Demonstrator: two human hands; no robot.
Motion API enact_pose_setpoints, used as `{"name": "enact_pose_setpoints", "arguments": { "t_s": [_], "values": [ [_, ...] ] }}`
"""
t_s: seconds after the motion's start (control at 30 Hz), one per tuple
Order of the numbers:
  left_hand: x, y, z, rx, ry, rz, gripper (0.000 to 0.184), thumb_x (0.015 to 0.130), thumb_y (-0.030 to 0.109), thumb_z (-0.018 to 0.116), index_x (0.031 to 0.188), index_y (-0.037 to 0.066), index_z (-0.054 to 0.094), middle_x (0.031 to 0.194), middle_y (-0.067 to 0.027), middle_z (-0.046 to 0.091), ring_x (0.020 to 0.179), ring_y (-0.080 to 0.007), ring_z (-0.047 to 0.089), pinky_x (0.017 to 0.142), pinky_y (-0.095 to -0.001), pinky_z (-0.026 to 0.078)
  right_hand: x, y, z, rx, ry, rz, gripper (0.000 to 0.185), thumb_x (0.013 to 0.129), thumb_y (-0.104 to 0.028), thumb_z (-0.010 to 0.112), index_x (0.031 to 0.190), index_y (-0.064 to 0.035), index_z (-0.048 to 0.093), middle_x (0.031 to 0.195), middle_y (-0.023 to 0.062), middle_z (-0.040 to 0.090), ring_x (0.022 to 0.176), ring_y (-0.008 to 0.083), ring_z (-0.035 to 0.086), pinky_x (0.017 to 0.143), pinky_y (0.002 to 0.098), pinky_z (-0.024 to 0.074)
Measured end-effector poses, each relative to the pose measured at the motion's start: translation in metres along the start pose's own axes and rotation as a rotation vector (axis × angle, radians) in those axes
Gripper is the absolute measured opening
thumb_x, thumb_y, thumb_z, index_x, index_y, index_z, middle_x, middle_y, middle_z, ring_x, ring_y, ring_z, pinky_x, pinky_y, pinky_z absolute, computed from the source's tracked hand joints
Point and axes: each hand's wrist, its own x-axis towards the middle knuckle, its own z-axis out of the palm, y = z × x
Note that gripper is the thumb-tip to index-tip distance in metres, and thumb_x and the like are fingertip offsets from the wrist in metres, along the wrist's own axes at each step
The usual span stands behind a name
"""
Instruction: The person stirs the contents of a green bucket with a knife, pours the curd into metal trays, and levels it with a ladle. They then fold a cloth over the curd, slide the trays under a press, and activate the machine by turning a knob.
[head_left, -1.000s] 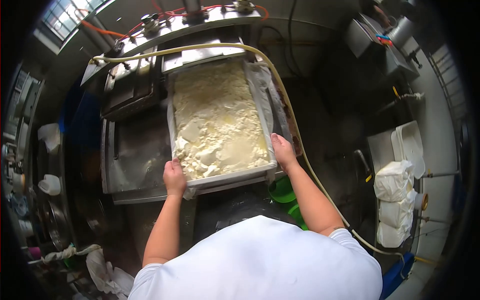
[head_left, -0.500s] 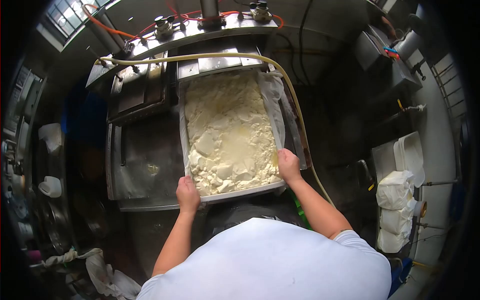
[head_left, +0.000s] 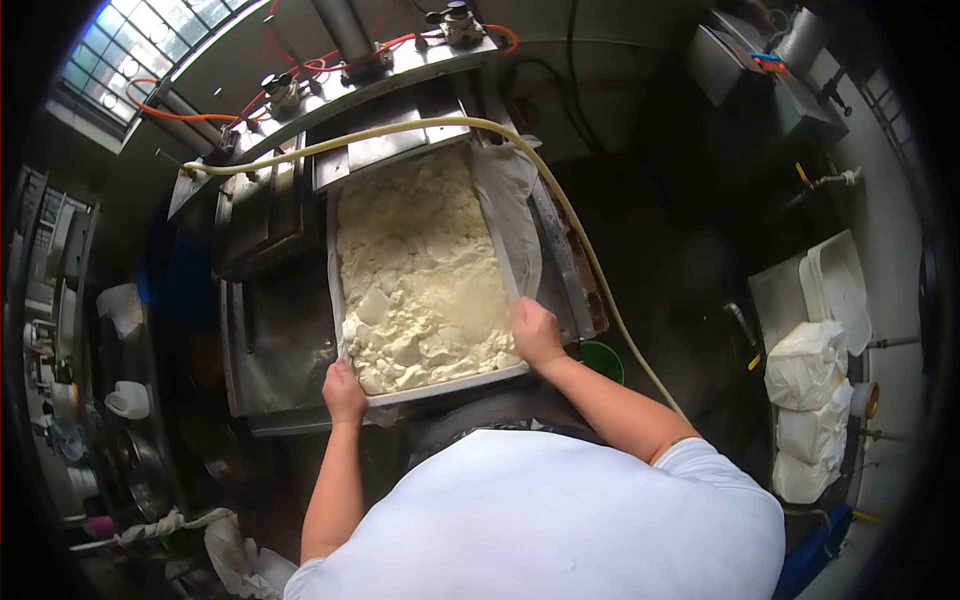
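Observation:
A rectangular cloth-lined tray (head_left: 446, 385) in front of me is filled with pale, crumbly curd (head_left: 420, 270), broken into chunks and smoother patches. My left hand (head_left: 345, 392) is closed on the tray's near left corner. On the right side, close to the near corner, my right hand (head_left: 537, 332) grips the rim with its fingers curled; whether it pinches cloth along with the rim is hidden. White cloth (head_left: 507, 190) hangs loosely over the tray's far right edge. The tray's far end lies close to a metal press plate (head_left: 390, 148).
A metal press frame (head_left: 350, 85) with orange hoses spans the back. One yellow hose (head_left: 575, 215) arches over the tray and runs down its right side. Beside my right forearm stands a green bucket (head_left: 602, 362). White cloth bundles (head_left: 806, 365) sit at the right.
My view has turned, so the tray, press and both hands appear farther left. Both hands keep their hold on the tray. More of the green bucket shows now.

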Motion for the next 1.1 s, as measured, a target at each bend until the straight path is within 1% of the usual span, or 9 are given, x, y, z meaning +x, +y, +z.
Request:
{"name": "enact_pose_setpoints", "arguments": {
  "t_s": [0.47,0.6,0.67,0.77,0.87,0.9,1.0,1.07,1.1],
  "values": [
    [0.011,0.007,-0.005,0.077,0.002,-0.007,0.046,0.109,0.037,0.041,0.101,-0.002,0.064,0.096,-0.0300,0.067,0.095,-0.0511,0.063,0.082,-0.0521,0.050,0.011,0.006,0.003,0.020,-0.053,0.006,0.036,0.104,-0.029,0.053,0.083,-0.0002,0.055,0.079,0.0290,0.057,0.080,0.0522,0.056,0.067,0.0516,0.0457],
    [0.014,-0.007,-0.012,-0.063,-0.090,-0.059,0.053,0.109,0.046,0.041,0.112,-0.001,0.065,0.106,-0.0242,0.070,0.101,-0.0423,0.067,0.086,-0.0486,0.051,0.021,0.040,-0.004,0.290,-0.187,0.111,0.034,0.104,-0.031,0.055,0.100,-0.0009,0.070,0.090,0.0249,0.069,0.086,0.0463,0.065,0.078,0.0414,0.0525],
    [0.015,-0.049,0.000,-0.345,-0.032,-0.206,0.064,0.109,0.055,0.039,0.123,-0.002,0.065,0.117,-0.0170,0.071,0.106,-0.0346,0.068,0.091,-0.0439,0.052,0.038,0.070,-0.014,0.453,-0.192,0.205,0.032,0.101,-0.029,0.060,0.109,0.0001,0.072,0.099,0.0226,0.073,0.095,0.0435,0.067,0.086,0.0408,0.0539],
    [-0.008,0.005,-0.028,-0.892,-0.297,-0.834,0.067,0.109,0.058,0.034,0.132,0.002,0.062,0.120,-0.0105,0.072,0.105,-0.0247,0.069,0.095,-0.0375,0.053,0.049,0.084,-0.034,-0.378,-0.240,-0.158,0.027,0.092,-0.017,0.063,0.113,-0.0007,0.069,0.107,0.0244,0.067,0.100,0.0446,0.066,0.088,0.0522,0.0538],
    [-0.001,-0.063,-0.020,-0.638,-0.266,-0.755,0.060,0.109,0.054,0.041,0.121,0.003,0.069,0.112,-0.0106,0.072,0.096,-0.0195,0.068,0.082,-0.0361,0.054,0.041,0.072,-0.024,-0.564,-0.415,-0.269,0.027,0.088,-0.012,0.062,0.112,-0.0037,0.069,0.112,0.0249,0.062,0.098,0.0459,0.064,0.087,0.0529,0.0542],
    [-0.010,-0.068,-0.030,-0.581,-0.272,-0.489,0.048,0.104,0.048,0.057,0.110,0.003,0.072,0.094,-0.0079,0.071,0.082,-0.0178,0.064,0.075,-0.0358,0.052,0.039,0.074,-0.016,-0.560,-0.399,-0.347,0.024,0.084,-0.009,0.063,0.107,-0.0057,0.067,0.114,0.0238,0.058,0.101,0.0453,0.062,0.086,0.0537,0.0549],
    [-0.037,0.013,-0.082,-0.046,-0.142,-0.153,0.038,0.097,0.039,0.070,0.100,0.001,0.071,0.079,-0.0079,0.067,0.072,-0.0158,0.057,0.071,-0.0337,0.050,0.038,0.090,-0.007,-0.548,-0.436,-0.432,0.021,0.084,-0.009,0.064,0.105,-0.0066,0.066,0.113,0.0221,0.059,0.105,0.0430,0.061,0.085,0.0529,0.0553],
    [-0.053,0.050,-0.087,0.044,-0.145,-0.202,0.035,0.091,0.030,0.074,0.105,-0.001,0.068,0.088,-0.0137,0.067,0.081,-0.0230,0.062,0.081,-0.0364,0.051,0.033,0.087,-0.013,-0.495,-0.375,-0.400,0.018,0.086,-0.008,0.063,0.104,-0.0053,0.065,0.108,0.0217,0.061,0.101,0.0434,0.062,0.084,0.0511,0.0552],
    [-0.062,0.057,-0.082,0.294,0.062,0.066,0.034,0.091,0.027,0.074,0.109,0.000,0.066,0.095,-0.0158,0.066,0.087,-0.0286,0.062,0.086,-0.0394,0.051,0.032,0.086,-0.019,-0.452,-0.307,-0.362,0.015,0.088,-0.007,0.062,0.103,-0.0041,0.065,0.103,0.0213,0.062,0.096,0.0439,0.063,0.084,0.0494,0.0551]
  ]
}}
